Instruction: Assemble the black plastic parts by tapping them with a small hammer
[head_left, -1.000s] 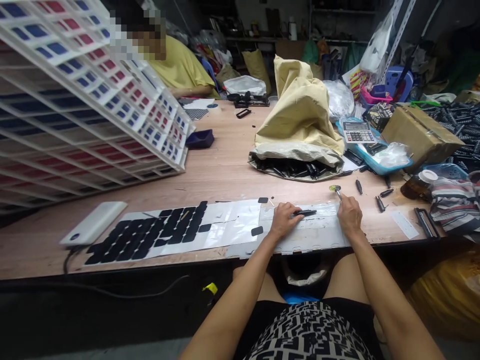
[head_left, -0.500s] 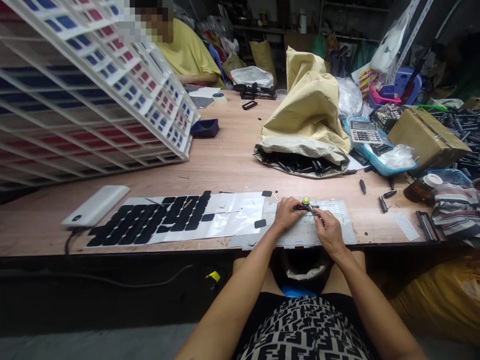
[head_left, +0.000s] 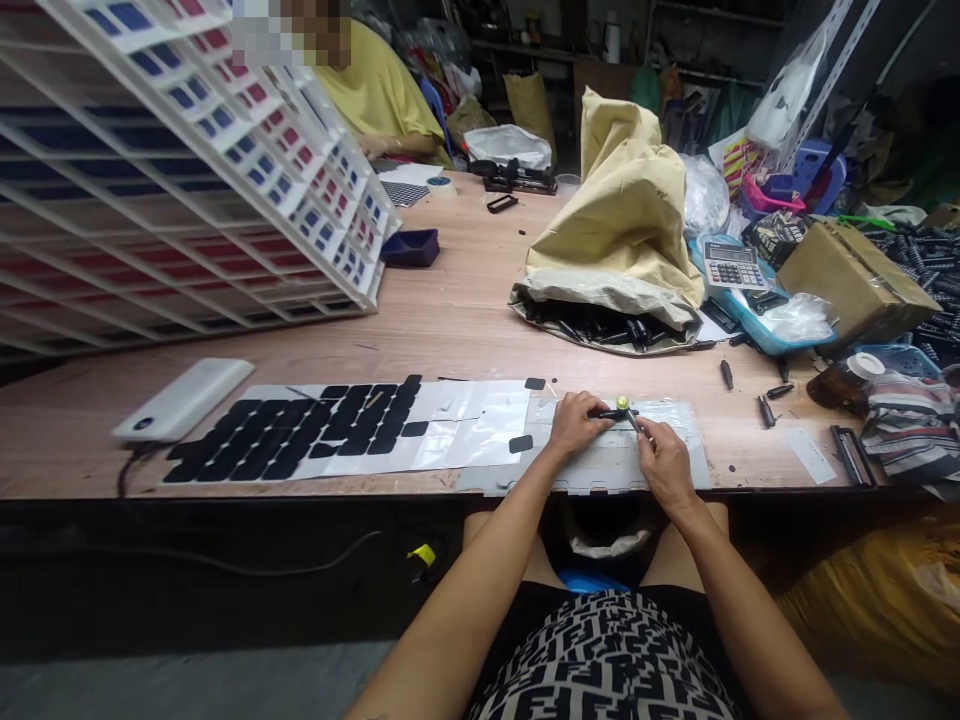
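Note:
My left hand (head_left: 577, 424) rests on a clear mat (head_left: 585, 470) at the table's front edge, its fingers closed on the end of a slim black part (head_left: 609, 414). Just to the right, my right hand (head_left: 666, 464) grips the handle of a small hammer-like tool (head_left: 623, 403) with a round yellow-green head. That head is over the right end of the black part; whether they touch I cannot tell. Left of the mat lies a white sheet (head_left: 465, 436) bearing rows of black rounded stickers (head_left: 277, 440). Two loose black stickers lie near the sheet's right edge.
A yellow sack (head_left: 615, 220) spills black parts ahead of me. The white crate (head_left: 315, 215) leans at left, near a white device (head_left: 184, 400). At right are a calculator (head_left: 733, 266), a carton (head_left: 855, 280), a jar (head_left: 844, 380) and loose black parts. Across the table sits a person in yellow.
The yellow-green tool head and my right hand have shifted slightly right. My left hand still holds the black part in nearly the same place. The view has tilted a little.

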